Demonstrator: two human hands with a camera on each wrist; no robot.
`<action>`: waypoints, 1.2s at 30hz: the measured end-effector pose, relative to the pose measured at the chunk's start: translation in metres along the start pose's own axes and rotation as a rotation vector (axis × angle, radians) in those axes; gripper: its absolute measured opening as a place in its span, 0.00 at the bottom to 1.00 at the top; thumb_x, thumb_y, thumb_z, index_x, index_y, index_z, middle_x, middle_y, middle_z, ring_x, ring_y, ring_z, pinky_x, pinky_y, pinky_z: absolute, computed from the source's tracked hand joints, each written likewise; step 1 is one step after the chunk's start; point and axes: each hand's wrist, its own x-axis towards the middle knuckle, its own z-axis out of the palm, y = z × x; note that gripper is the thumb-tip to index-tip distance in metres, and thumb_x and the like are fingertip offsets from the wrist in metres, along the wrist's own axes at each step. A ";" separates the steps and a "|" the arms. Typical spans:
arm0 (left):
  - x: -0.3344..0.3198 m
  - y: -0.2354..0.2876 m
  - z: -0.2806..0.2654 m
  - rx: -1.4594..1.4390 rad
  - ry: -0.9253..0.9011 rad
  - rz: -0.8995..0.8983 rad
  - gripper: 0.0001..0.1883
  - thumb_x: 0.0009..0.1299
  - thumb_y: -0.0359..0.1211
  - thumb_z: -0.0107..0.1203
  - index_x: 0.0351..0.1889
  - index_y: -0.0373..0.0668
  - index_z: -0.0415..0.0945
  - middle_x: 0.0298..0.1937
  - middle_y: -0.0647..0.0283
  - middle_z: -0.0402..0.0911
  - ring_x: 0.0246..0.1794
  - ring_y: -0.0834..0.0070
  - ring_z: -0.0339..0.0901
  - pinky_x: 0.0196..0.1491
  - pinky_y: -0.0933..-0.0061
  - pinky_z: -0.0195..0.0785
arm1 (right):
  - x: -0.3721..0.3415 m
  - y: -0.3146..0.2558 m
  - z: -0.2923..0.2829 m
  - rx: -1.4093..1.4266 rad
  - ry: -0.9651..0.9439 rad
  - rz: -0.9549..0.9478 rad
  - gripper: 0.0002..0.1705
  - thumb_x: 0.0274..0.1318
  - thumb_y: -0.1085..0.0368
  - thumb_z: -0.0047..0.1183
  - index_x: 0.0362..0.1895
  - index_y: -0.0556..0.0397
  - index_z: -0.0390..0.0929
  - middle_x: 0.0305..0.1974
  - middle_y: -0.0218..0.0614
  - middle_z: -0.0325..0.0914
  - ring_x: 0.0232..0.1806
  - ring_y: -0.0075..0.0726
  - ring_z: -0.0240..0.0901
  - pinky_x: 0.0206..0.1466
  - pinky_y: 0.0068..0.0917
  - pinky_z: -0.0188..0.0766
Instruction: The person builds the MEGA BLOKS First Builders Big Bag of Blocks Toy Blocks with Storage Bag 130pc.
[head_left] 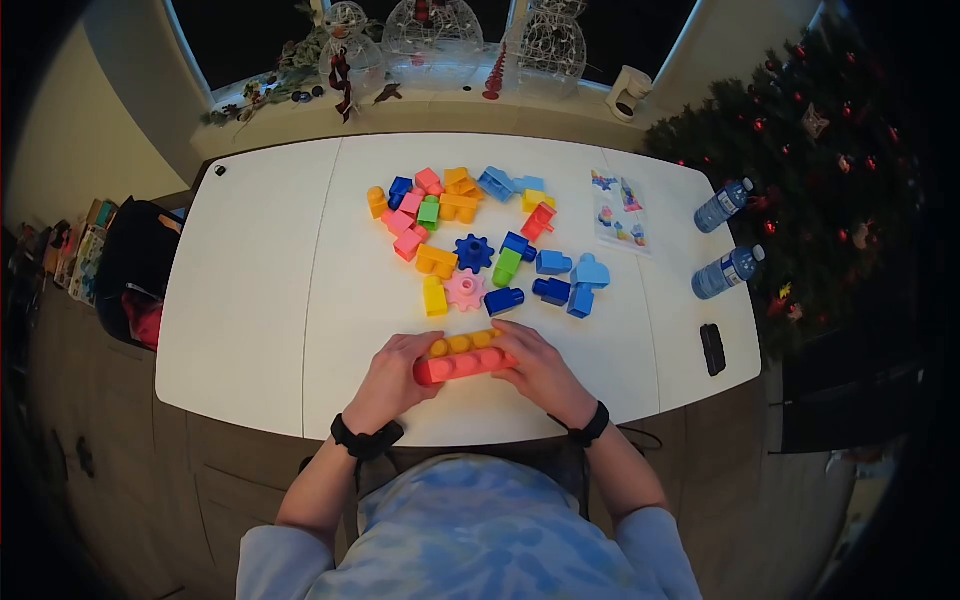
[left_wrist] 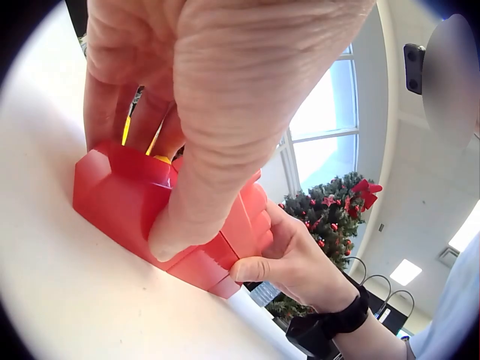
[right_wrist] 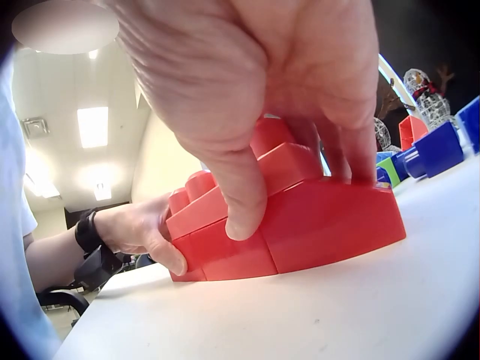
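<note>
At the near side of the white table, both hands hold a low assembly of joined toy building blocks. Its front row is of red blocks with round studs; a yellow-orange row stands right behind. My left hand grips the left end, thumb on the red face and fingers over the far side. The right hand holds the right end likewise. In the right wrist view, the red blocks show sloped ends and seams, their bottom edge at the tabletop. Palms and fingers hide part of the far side.
Beyond the hands lie several loose blocks, among them a dark blue gear, a pink gear and a yellow block. A picture sheet, two water bottles and a black case are on the right.
</note>
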 end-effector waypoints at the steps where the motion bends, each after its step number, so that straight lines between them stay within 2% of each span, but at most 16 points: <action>1: 0.000 0.000 0.000 0.002 0.007 0.011 0.34 0.52 0.28 0.71 0.61 0.40 0.78 0.51 0.50 0.85 0.54 0.51 0.80 0.58 0.57 0.76 | 0.000 0.000 0.000 -0.012 0.010 -0.011 0.27 0.51 0.67 0.70 0.55 0.53 0.75 0.68 0.46 0.72 0.67 0.56 0.70 0.67 0.43 0.72; 12: 0.000 -0.008 0.004 0.028 0.045 0.045 0.35 0.51 0.28 0.72 0.62 0.39 0.77 0.51 0.50 0.85 0.52 0.52 0.81 0.58 0.58 0.76 | 0.006 0.000 -0.002 -0.065 -0.039 -0.018 0.27 0.51 0.67 0.70 0.56 0.53 0.75 0.67 0.46 0.72 0.67 0.54 0.70 0.68 0.42 0.72; 15: -0.001 -0.006 -0.001 0.059 0.039 0.065 0.40 0.51 0.30 0.74 0.66 0.39 0.75 0.51 0.50 0.84 0.52 0.53 0.81 0.58 0.60 0.75 | 0.006 -0.001 -0.003 -0.079 -0.045 -0.013 0.29 0.50 0.66 0.71 0.56 0.53 0.75 0.67 0.45 0.72 0.67 0.54 0.70 0.67 0.42 0.72; 17: 0.003 0.001 -0.025 -0.027 -0.189 -0.064 0.42 0.54 0.32 0.76 0.70 0.40 0.72 0.55 0.54 0.84 0.54 0.59 0.81 0.59 0.62 0.76 | 0.006 -0.001 -0.005 -0.082 -0.060 0.000 0.30 0.50 0.66 0.71 0.57 0.53 0.75 0.69 0.44 0.71 0.68 0.53 0.69 0.68 0.42 0.72; 19: 0.020 -0.012 -0.050 -0.312 -0.216 -0.108 0.39 0.61 0.33 0.73 0.71 0.39 0.70 0.62 0.55 0.82 0.59 0.64 0.80 0.60 0.62 0.77 | 0.006 -0.005 -0.010 -0.112 -0.095 0.009 0.33 0.49 0.64 0.72 0.60 0.52 0.73 0.71 0.44 0.67 0.71 0.53 0.66 0.70 0.42 0.70; 20: 0.032 -0.018 -0.063 -0.324 -0.164 -0.130 0.33 0.66 0.31 0.70 0.70 0.39 0.72 0.64 0.58 0.81 0.59 0.70 0.79 0.58 0.64 0.79 | 0.007 -0.010 -0.014 -0.112 -0.095 0.010 0.33 0.49 0.64 0.72 0.60 0.52 0.73 0.71 0.44 0.67 0.71 0.53 0.66 0.70 0.42 0.70; 21: 0.046 -0.019 -0.074 -0.293 -0.071 -0.149 0.28 0.68 0.29 0.68 0.67 0.38 0.75 0.64 0.58 0.82 0.59 0.70 0.80 0.57 0.66 0.79 | 0.009 -0.016 -0.020 -0.131 -0.097 0.008 0.34 0.49 0.64 0.71 0.60 0.52 0.72 0.71 0.45 0.66 0.71 0.53 0.64 0.70 0.42 0.69; 22: 0.064 -0.035 -0.078 -0.239 0.041 -0.086 0.23 0.68 0.28 0.66 0.62 0.41 0.80 0.62 0.58 0.83 0.57 0.68 0.82 0.55 0.67 0.81 | 0.010 -0.019 -0.023 -0.150 -0.100 0.005 0.34 0.49 0.65 0.71 0.61 0.53 0.71 0.71 0.47 0.66 0.72 0.52 0.63 0.71 0.43 0.68; 23: 0.081 -0.040 -0.081 -0.238 0.041 -0.086 0.23 0.68 0.28 0.66 0.62 0.41 0.80 0.62 0.58 0.83 0.57 0.68 0.82 0.55 0.67 0.81 | 0.010 -0.020 -0.024 -0.149 -0.100 0.006 0.34 0.49 0.65 0.71 0.61 0.53 0.71 0.71 0.47 0.66 0.72 0.52 0.63 0.71 0.43 0.68; 25: 0.110 -0.042 -0.083 0.057 0.134 -0.061 0.21 0.67 0.26 0.65 0.60 0.44 0.82 0.56 0.60 0.84 0.53 0.66 0.82 0.57 0.67 0.79 | 0.011 -0.020 -0.027 -0.130 -0.088 0.005 0.34 0.49 0.64 0.71 0.61 0.53 0.72 0.69 0.46 0.67 0.72 0.52 0.64 0.71 0.42 0.67; 26: 0.119 -0.047 -0.077 0.059 0.135 -0.056 0.21 0.67 0.26 0.65 0.60 0.44 0.82 0.56 0.60 0.84 0.53 0.66 0.82 0.57 0.67 0.79 | 0.012 -0.017 -0.026 -0.132 -0.083 0.003 0.34 0.49 0.64 0.71 0.61 0.53 0.72 0.69 0.46 0.67 0.72 0.52 0.64 0.71 0.42 0.67; 28: 0.133 -0.054 -0.066 0.296 0.098 0.173 0.20 0.64 0.27 0.66 0.55 0.48 0.85 0.51 0.58 0.84 0.48 0.62 0.83 0.53 0.65 0.79 | 0.012 -0.011 -0.022 -0.152 -0.105 -0.004 0.33 0.49 0.62 0.72 0.60 0.52 0.74 0.71 0.42 0.68 0.71 0.52 0.66 0.69 0.42 0.70; 32: 0.138 -0.056 -0.052 0.356 0.134 0.108 0.19 0.60 0.28 0.69 0.51 0.50 0.86 0.47 0.59 0.84 0.45 0.63 0.83 0.50 0.63 0.78 | 0.013 -0.011 -0.021 -0.118 -0.113 0.014 0.30 0.50 0.63 0.72 0.57 0.54 0.76 0.68 0.41 0.71 0.68 0.51 0.69 0.67 0.41 0.72; 34: 0.136 -0.056 -0.049 0.379 0.183 0.037 0.13 0.59 0.29 0.71 0.43 0.46 0.87 0.42 0.60 0.84 0.41 0.63 0.84 0.47 0.63 0.78 | 0.013 -0.009 -0.019 -0.102 -0.111 0.021 0.29 0.50 0.63 0.71 0.56 0.54 0.77 0.65 0.42 0.74 0.65 0.52 0.72 0.65 0.41 0.73; 36: 0.136 -0.059 -0.048 0.390 0.185 0.003 0.11 0.58 0.29 0.71 0.39 0.45 0.85 0.40 0.61 0.85 0.39 0.62 0.84 0.46 0.63 0.79 | 0.013 -0.008 -0.018 -0.089 -0.113 0.020 0.28 0.50 0.64 0.70 0.56 0.55 0.77 0.65 0.43 0.74 0.65 0.51 0.72 0.65 0.41 0.73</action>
